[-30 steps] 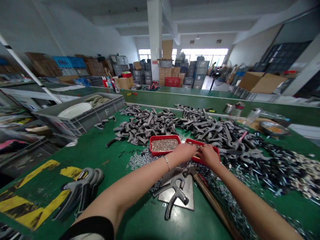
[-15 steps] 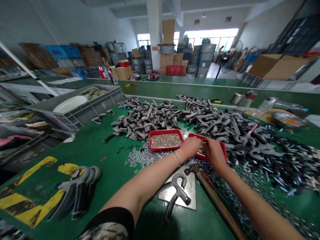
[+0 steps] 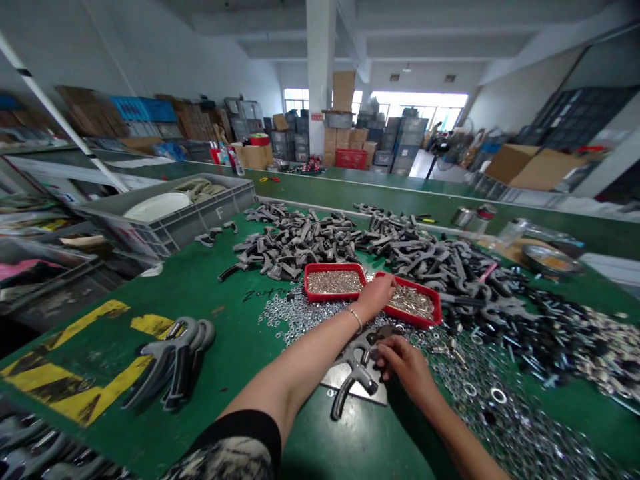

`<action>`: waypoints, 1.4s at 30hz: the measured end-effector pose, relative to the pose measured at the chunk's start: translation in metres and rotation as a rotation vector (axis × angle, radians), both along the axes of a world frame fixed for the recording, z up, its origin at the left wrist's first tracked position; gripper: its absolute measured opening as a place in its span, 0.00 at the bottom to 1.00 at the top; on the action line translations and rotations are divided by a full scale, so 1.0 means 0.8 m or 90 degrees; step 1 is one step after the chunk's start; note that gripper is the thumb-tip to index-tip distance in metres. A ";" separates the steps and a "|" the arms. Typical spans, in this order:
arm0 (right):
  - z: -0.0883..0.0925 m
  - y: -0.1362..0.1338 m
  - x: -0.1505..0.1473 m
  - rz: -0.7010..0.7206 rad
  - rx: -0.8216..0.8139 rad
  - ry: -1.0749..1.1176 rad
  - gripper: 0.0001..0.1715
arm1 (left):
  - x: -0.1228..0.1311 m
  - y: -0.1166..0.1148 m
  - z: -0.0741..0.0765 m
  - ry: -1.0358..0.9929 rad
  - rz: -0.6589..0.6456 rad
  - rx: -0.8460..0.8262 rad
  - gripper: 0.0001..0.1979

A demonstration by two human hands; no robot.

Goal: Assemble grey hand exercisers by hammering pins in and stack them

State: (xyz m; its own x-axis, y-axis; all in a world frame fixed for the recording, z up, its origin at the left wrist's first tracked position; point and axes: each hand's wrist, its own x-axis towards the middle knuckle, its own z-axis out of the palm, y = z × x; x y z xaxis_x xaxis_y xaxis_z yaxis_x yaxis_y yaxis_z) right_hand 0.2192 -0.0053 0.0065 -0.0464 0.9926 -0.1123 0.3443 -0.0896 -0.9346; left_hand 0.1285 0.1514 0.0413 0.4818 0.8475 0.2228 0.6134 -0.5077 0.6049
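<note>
My left hand (image 3: 377, 297), fingers curled together, is at the left end of a red tray (image 3: 436, 319) of small metal pins (image 3: 414, 301); its fingertips are hidden. Nearer me, my right hand (image 3: 406, 365) has its fingers pinched beside a grey hand gripper (image 3: 356, 365) with a spring; what they hold is too small to make out. That hand gripper lies on a metal plate (image 3: 367, 395). A dark object (image 3: 389, 331), partly hidden, sits just beyond the right fingertips. Beside the first tray stands another red tray (image 3: 307, 285) of tiny shiny parts.
Loose washers (image 3: 500, 395) spread across the right side, and more lie under the trays. Grey handles (image 3: 320, 237) are heaped behind. Finished-looking hand grippers (image 3: 175, 360) lie at left by yellow-black tape (image 3: 65, 400). A grey crate (image 3: 200, 220) stands at far left, dark parts (image 3: 540, 320) at right.
My right hand has left the pin tray and come down toward me, beside the hand gripper. The wooden-handled hammer no longer shows in its former place. My left hand stays by the tray.
</note>
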 end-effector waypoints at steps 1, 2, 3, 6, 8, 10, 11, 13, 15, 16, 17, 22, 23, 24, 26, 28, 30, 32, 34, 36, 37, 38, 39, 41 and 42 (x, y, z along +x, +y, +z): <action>-0.003 0.003 0.000 -0.005 0.010 -0.029 0.19 | -0.005 -0.005 0.004 -0.033 0.005 -0.007 0.09; -0.005 0.005 0.000 -0.005 0.022 -0.059 0.18 | -0.011 -0.012 0.008 -0.065 0.008 -0.012 0.09; -0.007 0.007 0.001 -0.001 0.033 -0.088 0.17 | -0.019 -0.021 0.009 -0.096 0.007 -0.017 0.09; -0.013 0.010 0.001 0.024 0.063 -0.170 0.16 | -0.053 -0.056 0.004 -0.160 -0.006 -0.040 0.08; -0.013 0.009 0.001 0.041 0.084 -0.232 0.15 | -0.084 -0.083 -0.006 -0.197 -0.009 -0.084 0.09; -0.010 0.008 -0.002 0.061 0.106 -0.303 0.14 | -0.117 -0.109 -0.015 -0.264 0.010 -0.173 0.10; -0.007 0.008 -0.005 0.074 0.118 -0.340 0.13 | -0.132 -0.121 -0.020 -0.307 0.032 -0.226 0.10; 0.001 0.010 -0.012 0.104 0.142 -0.412 0.10 | -0.157 -0.139 -0.025 -0.379 0.083 -0.314 0.09; 0.009 0.016 -0.017 0.143 0.161 -0.474 0.10 | -0.170 -0.153 -0.028 -0.386 0.114 -0.339 0.08; 0.013 0.019 -0.018 0.162 0.167 -0.500 0.10 | -0.173 -0.159 -0.029 -0.363 0.114 -0.322 0.08; 0.017 0.021 -0.017 0.180 0.171 -0.522 0.09 | -0.172 -0.163 -0.030 -0.326 0.107 -0.286 0.08; 0.026 0.006 0.014 0.143 0.188 -0.651 0.10 | -0.154 -0.175 -0.040 -0.112 0.089 -0.114 0.08; 0.025 -0.001 0.022 0.118 0.190 -0.701 0.12 | -0.151 -0.176 -0.043 -0.080 0.091 -0.103 0.08; 0.022 -0.008 0.029 0.098 0.189 -0.746 0.11 | -0.148 -0.177 -0.045 -0.053 0.094 -0.091 0.08; 0.016 -0.018 0.039 0.083 0.183 -0.796 0.08 | -0.144 -0.178 -0.049 -0.006 0.098 -0.058 0.08; 0.009 -0.022 0.044 0.081 0.180 -0.792 0.05 | -0.141 -0.179 -0.051 0.044 0.098 -0.018 0.08; 0.007 -0.022 0.047 0.057 0.180 -0.763 0.07 | -0.139 -0.179 -0.053 0.102 0.062 0.033 0.09; 0.009 -0.022 0.049 0.034 0.165 -0.656 0.08 | -0.138 -0.178 -0.053 0.151 -0.007 0.083 0.10; 0.017 -0.026 0.050 0.038 0.150 -0.492 0.11 | -0.137 -0.179 -0.050 0.183 -0.074 0.116 0.13; 0.027 -0.034 0.049 0.059 0.149 -0.369 0.17 | -0.139 -0.186 -0.045 0.202 -0.106 0.133 0.16; 0.032 -0.039 0.048 0.066 0.154 -0.345 0.19 | -0.140 -0.192 -0.043 0.207 -0.107 0.134 0.16; 0.036 -0.043 0.046 0.072 0.160 -0.343 0.21 | -0.142 -0.199 -0.040 0.209 -0.097 0.130 0.15; 0.039 -0.046 0.044 0.080 0.159 -0.354 0.22 | -0.144 -0.208 -0.037 0.206 -0.075 0.123 0.15; 0.045 -0.051 0.039 0.122 0.142 -0.377 0.21 | -0.146 -0.225 -0.035 0.193 -0.006 0.097 0.20; 0.047 -0.053 0.036 0.149 0.133 -0.375 0.20 | -0.147 -0.232 -0.035 0.185 0.029 0.079 0.22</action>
State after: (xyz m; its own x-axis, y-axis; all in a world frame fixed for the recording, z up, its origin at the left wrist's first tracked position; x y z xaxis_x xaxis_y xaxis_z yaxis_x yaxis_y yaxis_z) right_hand 0.2483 -0.0476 0.0445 -0.2529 0.9674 0.0088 0.7912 0.2120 -0.5737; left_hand 0.0108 -0.0340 0.0129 0.5031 0.8445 0.1838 0.7751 -0.5350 0.3362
